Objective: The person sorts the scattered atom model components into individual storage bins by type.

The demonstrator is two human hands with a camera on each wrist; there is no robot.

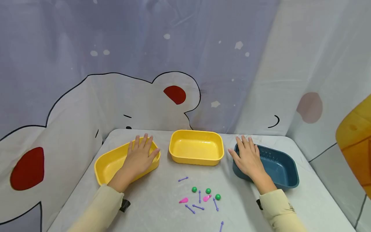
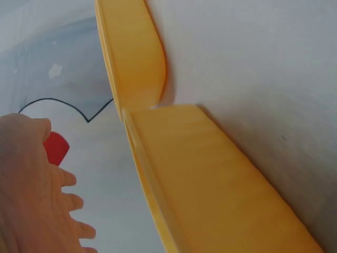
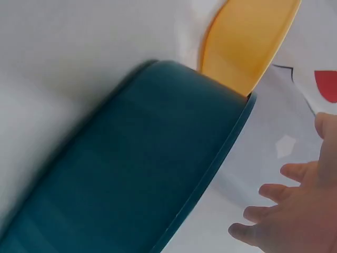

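Left hand [image 1: 141, 157]: flat, fingers straight, resting on the right end of the left yellow tray [image 1: 108, 162]; grasps nothing.
Right hand [image 1: 247, 158]: flat, fingers spread, lying over the left end of the blue tray [image 1: 282, 167]; grasps nothing.
Left yellow tray: left side of the tabletop [image 1: 156, 206], angled.
Blue tray: right side of the tabletop.
Middle yellow tray [image 1: 196, 147]: near the far edge, between the hands.
Small parts: green balls [image 1: 208, 191], purple pins [image 1: 198, 207], pink pieces [image 1: 183, 200], loose near the front edge, centre.
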